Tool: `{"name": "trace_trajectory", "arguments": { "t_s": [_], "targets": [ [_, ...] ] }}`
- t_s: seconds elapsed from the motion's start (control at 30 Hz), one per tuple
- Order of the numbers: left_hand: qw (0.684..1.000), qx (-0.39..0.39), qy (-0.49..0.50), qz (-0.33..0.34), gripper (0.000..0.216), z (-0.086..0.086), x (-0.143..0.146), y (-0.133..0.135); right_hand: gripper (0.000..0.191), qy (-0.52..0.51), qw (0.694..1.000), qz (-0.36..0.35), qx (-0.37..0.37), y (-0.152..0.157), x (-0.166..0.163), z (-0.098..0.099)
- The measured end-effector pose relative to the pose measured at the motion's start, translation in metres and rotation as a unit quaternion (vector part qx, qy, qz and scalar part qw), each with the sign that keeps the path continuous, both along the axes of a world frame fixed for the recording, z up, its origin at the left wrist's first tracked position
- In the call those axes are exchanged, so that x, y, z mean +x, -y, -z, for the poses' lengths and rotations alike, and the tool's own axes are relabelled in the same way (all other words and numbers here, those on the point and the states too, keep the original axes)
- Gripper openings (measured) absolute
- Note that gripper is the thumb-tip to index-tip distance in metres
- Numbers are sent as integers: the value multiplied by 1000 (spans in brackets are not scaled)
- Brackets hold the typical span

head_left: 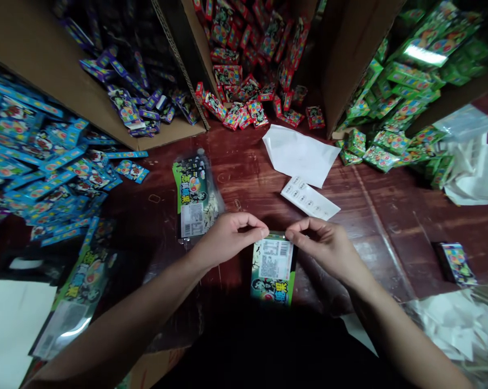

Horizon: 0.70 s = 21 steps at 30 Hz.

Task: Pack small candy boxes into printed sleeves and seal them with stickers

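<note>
Dark reddish wood makes up the tabletop point(393, 227), and near its front edge lies a green-and-black packet point(273, 269) in a clear sleeve, its white barcode label facing up and its top edge pointing away from the person. Both hands meet at that top edge: the left hand point(227, 236) pinches the left corner between curled fingers and thumb, and the right hand point(322, 243) pinches the right corner the same way, fingertips closed on the sleeve, the two hands just apart from each other. Both forearms run in from the bottom corners and converge on the packet, wrists low over the wood. Just left of the left hand lies a second bagged packet point(195, 197) of the same print, label up. Beyond the hands sit a small sticker sheet point(309, 198) and a white sheet of paper point(298, 154). Farther out, open cardboard boxes lie on their sides: one spilling purple packs point(134, 111), one spilling red packs point(244, 81), and one spilling green packs point(393, 108). A loose heap of blue packs point(37, 167) covers the left side. A clear plastic bag point(474, 162) lies at the far right, and a single dark pack point(456, 263) lies alone right of the hands.
</note>
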State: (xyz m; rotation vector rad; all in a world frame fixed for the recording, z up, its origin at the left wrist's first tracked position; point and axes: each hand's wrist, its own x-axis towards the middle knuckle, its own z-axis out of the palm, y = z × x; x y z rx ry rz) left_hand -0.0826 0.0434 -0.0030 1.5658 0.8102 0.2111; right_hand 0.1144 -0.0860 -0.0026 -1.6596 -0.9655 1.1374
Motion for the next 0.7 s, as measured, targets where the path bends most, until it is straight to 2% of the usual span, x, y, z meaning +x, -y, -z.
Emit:
{"name": "trace_trajectory", "arguments": {
  "t_s": [0.1,0.2,0.3,0.4,0.47,0.57,0.7],
  "targets": [
    [999,-23,31,25,16,4,-3,-1,22,0,999,-42,16,4,6,-1],
    [997,-13,69,33,14,11,-4,0,24,10,995,-83,52,10,12,0],
    [995,28,78,59,9,13,3,-3,23,95,988,-83,94,4,27,4],
    [986,105,71,110,6,11,20,-11,27,272,953,-9,134,-22,53,13],
    [976,148,58,151,4,10,36,-17,36,375,919,26,123,-48,71,24],
    [965,161,30,206,3,14,58,-23,38,457,886,-10,74,-82,88,40],
    [961,161,-7,225,3,28,77,-26,23,474,876,-62,64,-99,92,55]
  ]
}}
